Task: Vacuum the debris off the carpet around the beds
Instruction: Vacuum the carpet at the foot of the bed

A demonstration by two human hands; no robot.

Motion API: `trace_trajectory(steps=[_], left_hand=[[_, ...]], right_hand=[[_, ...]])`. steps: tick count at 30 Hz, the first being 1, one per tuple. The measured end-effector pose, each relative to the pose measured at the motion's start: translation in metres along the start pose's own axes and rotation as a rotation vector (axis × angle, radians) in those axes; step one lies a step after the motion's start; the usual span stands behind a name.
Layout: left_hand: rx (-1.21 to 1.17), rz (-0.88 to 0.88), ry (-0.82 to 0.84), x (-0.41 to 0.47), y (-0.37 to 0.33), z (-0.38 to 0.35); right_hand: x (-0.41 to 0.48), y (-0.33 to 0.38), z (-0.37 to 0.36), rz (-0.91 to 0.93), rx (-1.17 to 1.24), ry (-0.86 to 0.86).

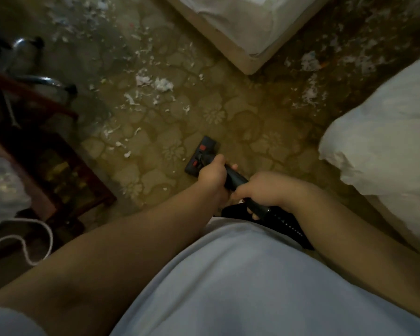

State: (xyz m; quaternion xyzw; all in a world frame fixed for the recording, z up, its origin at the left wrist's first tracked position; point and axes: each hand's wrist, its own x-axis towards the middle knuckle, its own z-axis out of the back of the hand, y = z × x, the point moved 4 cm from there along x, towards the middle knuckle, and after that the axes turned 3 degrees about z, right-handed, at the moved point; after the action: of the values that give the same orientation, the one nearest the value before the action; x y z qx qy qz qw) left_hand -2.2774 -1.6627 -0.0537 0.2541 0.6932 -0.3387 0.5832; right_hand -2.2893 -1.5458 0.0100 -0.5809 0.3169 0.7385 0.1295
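Observation:
The dark vacuum wand (237, 180) runs from my waist down to a black floor head (202, 154) with red pedals, flat on the patterned tan carpet (240, 122). My left hand (212, 177) grips the wand just behind the head. My right hand (264, 190) grips it higher up, where the ribbed hose (289, 226) starts. White paper scraps (155, 83) lie scattered ahead and left of the head. More scraps (310, 66) lie between the two beds.
One bed's corner (247, 27) juts in at the top centre. A second bed with white bedding (383, 141) fills the right. A dark wooden table (66, 170) and chrome chair legs (44, 80) stand at left, with a white cord (27, 246) on the floor.

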Motion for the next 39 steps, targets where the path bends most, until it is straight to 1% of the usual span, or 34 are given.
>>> trace_trajectory(steps=[5, 11, 14, 18, 22, 27, 35, 39], left_hand=[[-0.180, -0.032, -0.103, 0.003, -0.034, 0.093], [-0.409, -0.063, -0.213, 0.004, -0.042, 0.191], [-0.478, -0.037, -0.234, 0.004, -0.033, 0.219], [-0.480, -0.016, -0.218, 0.003, -0.024, 0.226], [-0.433, 0.027, -0.156, 0.002, -0.016, 0.202], [-0.238, 0.058, -0.041, 0.001, 0.001, 0.137], [0.165, 0.122, 0.109, -0.008, 0.059, 0.010], [0.357, 0.128, 0.149, -0.012, 0.100, -0.053]], right_hand=[[0.026, 0.063, -0.067, 0.070, -0.182, 0.070], [0.040, 0.106, -0.145, 0.105, -0.366, 0.162], [0.040, 0.113, -0.171, 0.117, -0.444, 0.176], [0.037, 0.110, -0.179, 0.100, -0.461, 0.171], [0.029, 0.092, -0.161, 0.079, -0.430, 0.132], [0.011, 0.046, -0.113, 0.021, -0.286, 0.028], [-0.033, -0.065, -0.038, -0.064, 0.118, -0.095], [-0.052, -0.125, -0.003, -0.085, 0.329, -0.136]])
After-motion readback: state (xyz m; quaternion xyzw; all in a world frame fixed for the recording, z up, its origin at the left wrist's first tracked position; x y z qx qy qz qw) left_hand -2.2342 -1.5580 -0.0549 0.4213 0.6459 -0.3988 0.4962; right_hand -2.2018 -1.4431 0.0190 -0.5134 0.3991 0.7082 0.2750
